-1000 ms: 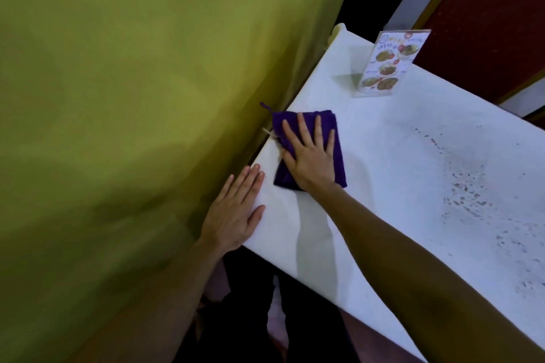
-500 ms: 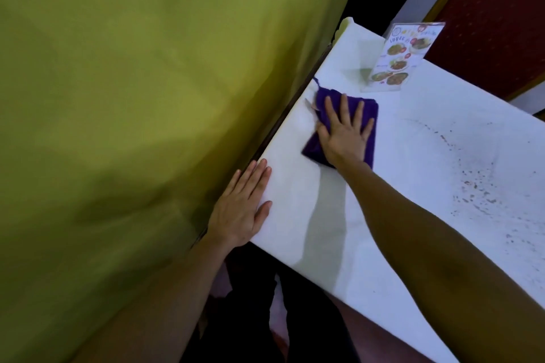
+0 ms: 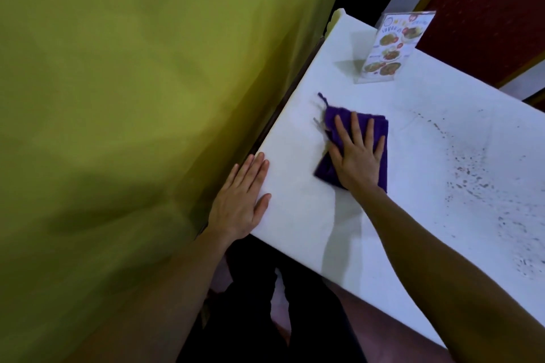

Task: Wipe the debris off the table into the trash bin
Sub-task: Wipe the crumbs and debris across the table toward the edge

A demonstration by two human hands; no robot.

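Observation:
A folded purple cloth (image 3: 379,130) lies on the white table (image 3: 418,115). My right hand (image 3: 355,153) presses flat on it, fingers spread. Dark crumbs of debris (image 3: 469,177) are scattered over the table's right part, apart from the cloth. A small pale scrap (image 3: 317,121) shows at the cloth's left edge. My left hand (image 3: 240,200) rests flat on the table's near left corner, holding nothing. No trash bin is in view.
A yellow-green curtain (image 3: 132,112) hangs close along the table's left edge. A clear menu stand (image 3: 389,50) sits at the table's far side. A red chair with a gold frame (image 3: 486,12) stands behind it. My dark trousers (image 3: 265,318) show below the table.
My right hand slid the cloth away toward the menu stand, then back toward me and to the right. The left hand stayed at the corner.

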